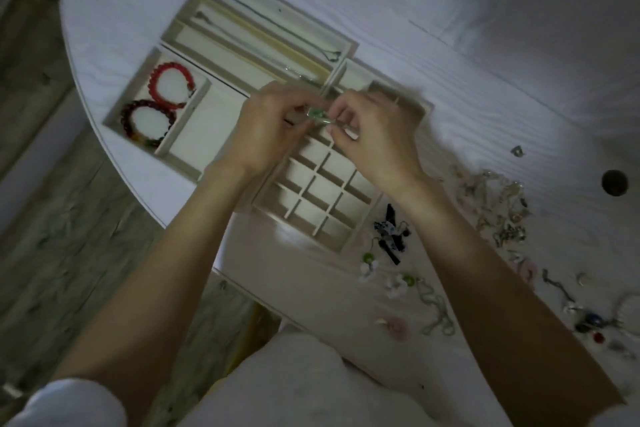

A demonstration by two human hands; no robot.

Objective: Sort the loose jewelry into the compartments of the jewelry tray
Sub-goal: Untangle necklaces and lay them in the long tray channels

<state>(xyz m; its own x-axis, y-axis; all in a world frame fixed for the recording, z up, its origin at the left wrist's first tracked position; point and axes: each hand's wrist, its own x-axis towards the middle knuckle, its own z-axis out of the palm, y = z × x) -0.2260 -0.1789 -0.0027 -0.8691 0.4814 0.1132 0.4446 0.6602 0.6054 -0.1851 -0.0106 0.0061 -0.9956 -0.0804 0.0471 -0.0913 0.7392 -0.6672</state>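
A pale jewelry tray [180, 163] lies on the white table, with long slots at the back, two wide sections at the left and a grid of small cells [320, 191] in front. Two bead bracelets, one red [171, 85] and one dark red [145, 123], lie in the left section. Thin chains [277, 28] lie in the long slots. Above the grid, my left hand [266, 128] and my right hand [374, 132] together pinch a small piece with a green stone [317, 113]. The view is blurred and dim.
Loose jewelry is scattered on the table right of the tray: a dark blue piece [389, 229], green and white earrings [369, 262], a tangle of pale chains [495, 204], pink pieces [396, 326]. A round hole [614, 183] in the tabletop is at the far right. The wooden floor shows at the left.
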